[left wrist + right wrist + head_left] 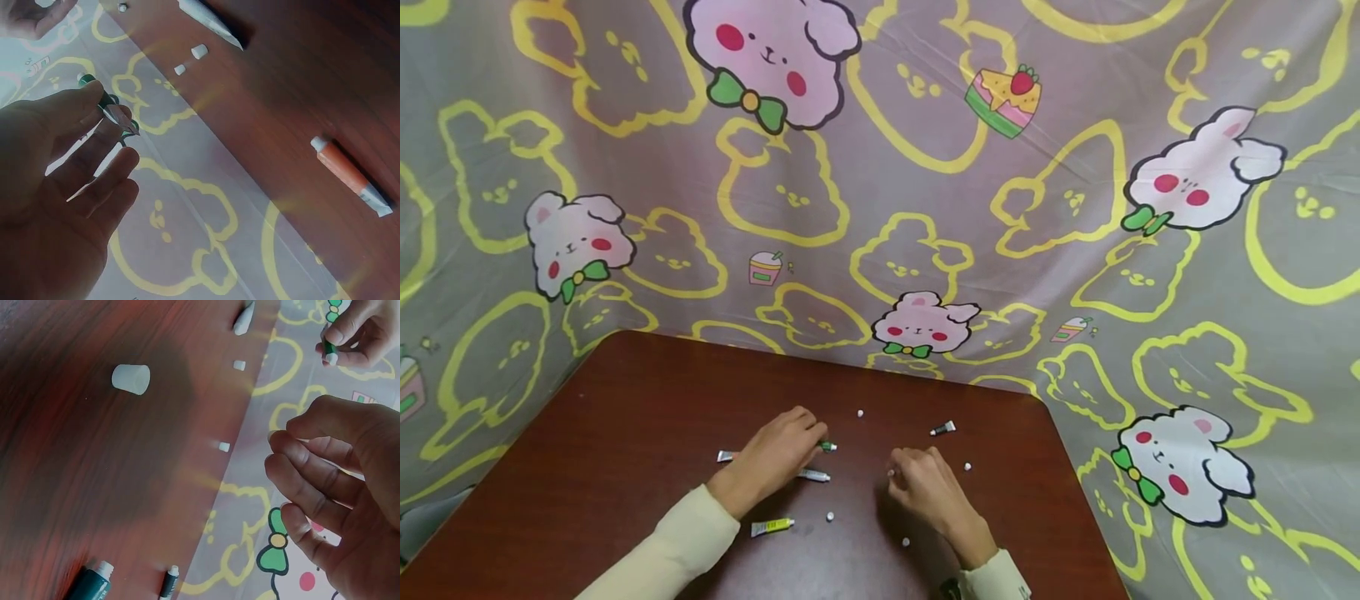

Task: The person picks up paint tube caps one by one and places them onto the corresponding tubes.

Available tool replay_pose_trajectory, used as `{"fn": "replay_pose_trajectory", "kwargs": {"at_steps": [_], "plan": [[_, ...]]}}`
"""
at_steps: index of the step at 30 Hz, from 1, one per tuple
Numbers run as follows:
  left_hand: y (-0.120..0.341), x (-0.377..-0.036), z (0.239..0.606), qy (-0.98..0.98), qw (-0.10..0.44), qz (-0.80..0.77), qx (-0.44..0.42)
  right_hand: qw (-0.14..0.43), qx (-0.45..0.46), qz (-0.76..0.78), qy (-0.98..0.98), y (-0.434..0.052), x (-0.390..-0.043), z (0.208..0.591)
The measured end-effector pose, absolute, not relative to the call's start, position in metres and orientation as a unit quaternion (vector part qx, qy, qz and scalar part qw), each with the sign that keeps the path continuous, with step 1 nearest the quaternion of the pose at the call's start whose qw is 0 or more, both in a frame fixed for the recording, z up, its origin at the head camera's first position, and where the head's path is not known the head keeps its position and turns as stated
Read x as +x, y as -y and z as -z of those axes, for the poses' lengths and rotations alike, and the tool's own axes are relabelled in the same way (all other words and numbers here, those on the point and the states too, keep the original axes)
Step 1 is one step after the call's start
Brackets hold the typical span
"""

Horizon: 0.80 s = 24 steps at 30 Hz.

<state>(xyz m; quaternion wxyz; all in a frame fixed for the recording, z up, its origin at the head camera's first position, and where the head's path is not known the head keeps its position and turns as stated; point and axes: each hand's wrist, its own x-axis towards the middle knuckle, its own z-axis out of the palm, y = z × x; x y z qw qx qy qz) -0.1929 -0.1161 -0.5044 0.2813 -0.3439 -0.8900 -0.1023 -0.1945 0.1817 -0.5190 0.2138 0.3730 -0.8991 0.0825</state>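
Yellow tube [772, 527] nearest; left hand [778, 454] pinches green tube [827, 447]; right hand [925, 483] curled, contents unclear; caps [831, 517] scattered.

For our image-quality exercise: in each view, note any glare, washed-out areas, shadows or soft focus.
Head view: evenly lit and sharp, with soft shadows under both hands on the table. Left wrist view: strong glare washes out the left hand and the cloth; the green tube stays readable. Right wrist view: a broad dark shadow surrounds the white cap; the right hand looks slightly soft.
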Motion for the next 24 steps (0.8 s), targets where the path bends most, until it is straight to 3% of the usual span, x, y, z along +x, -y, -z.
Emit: {"fn": "replay_pose_trajectory", "kwargs": {"at_steps": [24], "plan": [[0.103,-0.178,0.503,0.901,0.246,0.106,-0.342,0.269,0.402,-0.066,0.873,-0.170,-0.187,0.517]]}}
